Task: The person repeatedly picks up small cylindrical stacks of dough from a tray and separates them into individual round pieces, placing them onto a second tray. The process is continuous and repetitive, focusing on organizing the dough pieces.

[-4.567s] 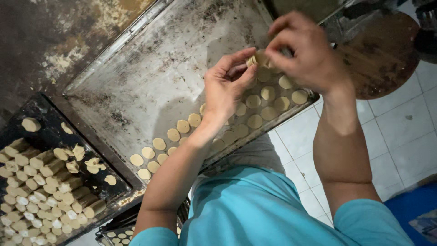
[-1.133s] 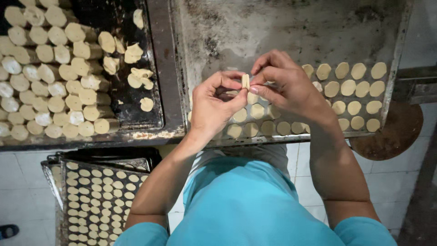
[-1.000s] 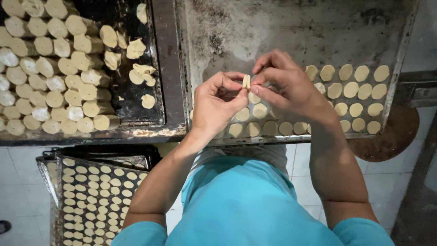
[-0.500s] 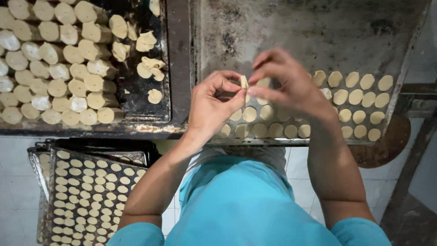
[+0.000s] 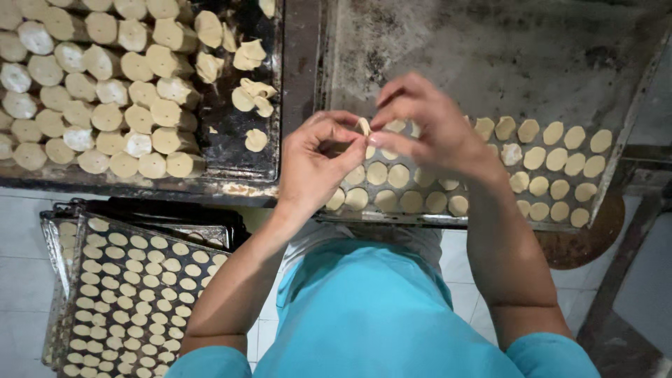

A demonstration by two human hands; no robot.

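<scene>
Above the metal tray (image 5: 490,63), both hands' fingers (image 5: 350,150) pinch a dough piece (image 5: 363,127).

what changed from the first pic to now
The view swung from tilted to square over the trays. Both hands, left hand and right hand, still pinch the dough piece over the right tray. Its rows of discs and the dough rolls look the same.

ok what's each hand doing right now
left hand: pinched shut on the dough piece
right hand: fingertips closed on the same dough piece
</scene>
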